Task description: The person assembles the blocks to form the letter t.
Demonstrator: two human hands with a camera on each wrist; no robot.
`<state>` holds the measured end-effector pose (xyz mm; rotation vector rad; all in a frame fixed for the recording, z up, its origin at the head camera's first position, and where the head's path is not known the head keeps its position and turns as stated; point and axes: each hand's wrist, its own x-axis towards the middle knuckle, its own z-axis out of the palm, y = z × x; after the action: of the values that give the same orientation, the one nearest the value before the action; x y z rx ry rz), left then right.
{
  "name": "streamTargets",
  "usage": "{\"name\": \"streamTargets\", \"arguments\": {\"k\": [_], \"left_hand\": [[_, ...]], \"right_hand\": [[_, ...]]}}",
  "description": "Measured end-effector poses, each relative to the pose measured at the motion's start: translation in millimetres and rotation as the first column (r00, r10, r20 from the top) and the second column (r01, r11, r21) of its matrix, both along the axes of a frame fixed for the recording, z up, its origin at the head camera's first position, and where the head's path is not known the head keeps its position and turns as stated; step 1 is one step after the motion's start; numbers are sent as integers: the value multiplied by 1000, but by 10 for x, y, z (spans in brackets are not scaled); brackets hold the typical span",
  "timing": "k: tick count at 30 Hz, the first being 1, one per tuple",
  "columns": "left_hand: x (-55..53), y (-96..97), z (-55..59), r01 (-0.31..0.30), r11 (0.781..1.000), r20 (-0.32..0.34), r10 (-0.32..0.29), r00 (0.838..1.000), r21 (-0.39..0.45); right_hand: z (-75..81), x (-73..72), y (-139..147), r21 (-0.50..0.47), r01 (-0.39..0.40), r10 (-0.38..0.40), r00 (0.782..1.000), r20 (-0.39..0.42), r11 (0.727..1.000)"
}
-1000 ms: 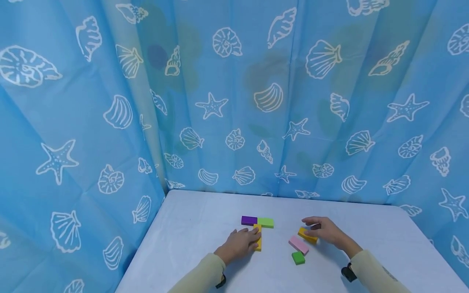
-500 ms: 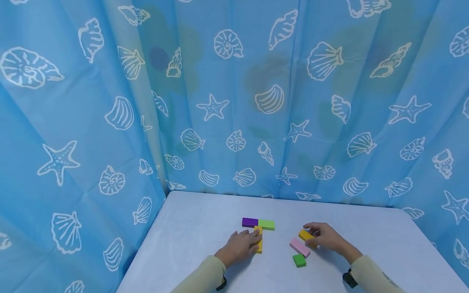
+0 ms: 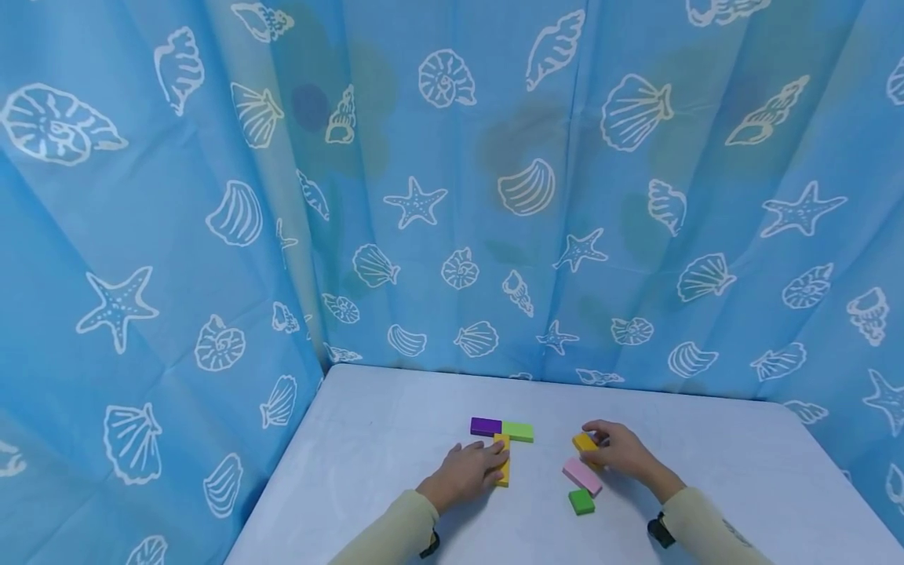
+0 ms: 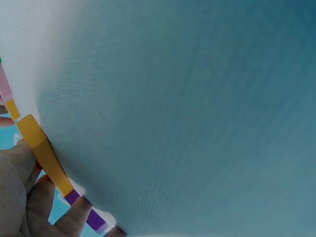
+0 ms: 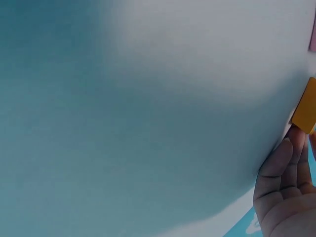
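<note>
In the head view my left hand (image 3: 462,475) rests with spread fingers on a long yellow block (image 3: 502,477). The far end of that block meets a purple block (image 3: 486,427) and a light green block (image 3: 519,433), which lie end to end in a row. In the left wrist view, thumb and fingers touch one side of the long yellow block (image 4: 49,160). My right hand (image 3: 627,453) pinches another yellow block (image 3: 583,442) between thumb and fingers. Its end shows above the fingertips in the right wrist view, as a yellow block (image 5: 306,106) at the edge.
Just nearer than the right hand's block lies a pink block (image 3: 582,476), slanted, with a small green block (image 3: 582,502) beside its near end. All lie on a white-covered table (image 3: 395,408). A blue shell-patterned curtain (image 3: 452,204) hangs behind and along the left.
The right hand's fingers have closed around the yellow block and moved it a little left, away from the pink block. The left hand stays on its block. The head view has shifted slightly.
</note>
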<state>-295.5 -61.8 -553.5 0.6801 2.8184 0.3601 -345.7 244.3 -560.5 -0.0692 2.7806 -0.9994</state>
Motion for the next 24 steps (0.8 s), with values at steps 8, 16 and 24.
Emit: {"name": "streamTargets", "arguments": {"k": [8,16,24], "left_hand": [[-17,1,-17,5,1000,-8,-5,1000,-6],[1,-14,18,4,1000,-8,-4,1000,1],[-1,-3,-16,0,1000,-5,0,1000,8]], "right_hand": [[-1,-15,-68,18,11,-10,998,-55,1000],[-26,7,-62,-12,3,-4,999,-49,1000],[-45,-13,-46,-26,23,-24,1000,-8,999]]}}
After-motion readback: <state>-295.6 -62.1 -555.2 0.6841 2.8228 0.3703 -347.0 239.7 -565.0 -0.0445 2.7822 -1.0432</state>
